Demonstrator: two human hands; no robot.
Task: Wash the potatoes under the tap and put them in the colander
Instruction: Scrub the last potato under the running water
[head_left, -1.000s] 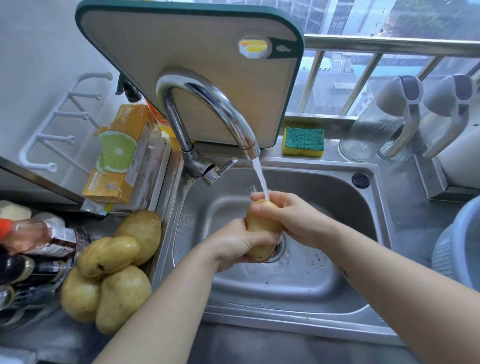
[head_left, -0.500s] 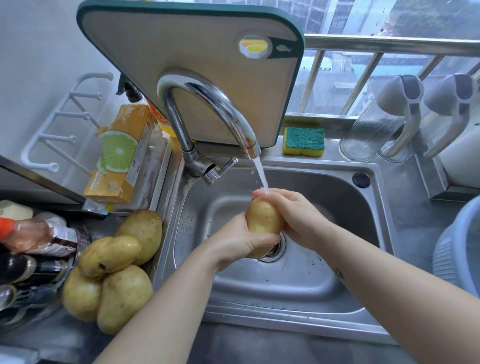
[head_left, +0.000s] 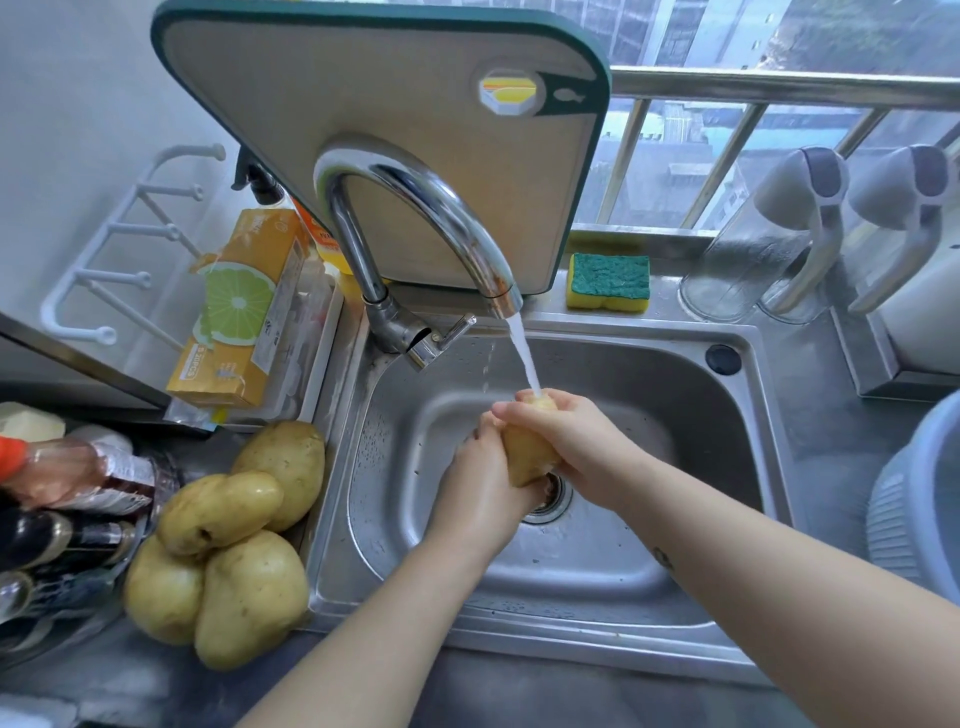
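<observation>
Cutting board (head_left: 415, 130): stood upright behind the sink (head_left: 649, 395), leaning back, green rim, its lower edge just behind the sink's back rim.

Sink: steel, single basin, wet, drops on its left wall.

Tap (head_left: 431, 208): chrome arch rising from the sink's back left corner, spout out over the basin, water running.

Four unwashed potatoes (head_left: 221, 512): heaped just left of the sink, touching one another, the nearest against its left rim.

Ribbed grey-blue vessel (head_left: 914, 499): right of the sink, cut by the frame edge. I could not tell whether its wall had holes.

Orange box (head_left: 244, 312): tilted, left of the sink's back corner.

Two clear jugs (head_left: 753, 249): grey lids, behind the sink's right corner.

My left hand (head_left: 478, 499): over the middle of the sink, fingers curled round the lower end of one potato (head_left: 527, 457).

My right hand (head_left: 576, 441): over the sink too, fingers and thumb wrapped over the same potato's upper end. Both hands clamped on it, none of it resting on the sink.

Sponge (head_left: 608, 283): green over yellow, flat on the ledge behind the sink.

Held potato: nearly upright, directly above the sink's drain (head_left: 550, 512).

Stream (head_left: 524, 358): fell slanting from the spout into the sink and struck the potato's top beside my right fingertips.
</observation>
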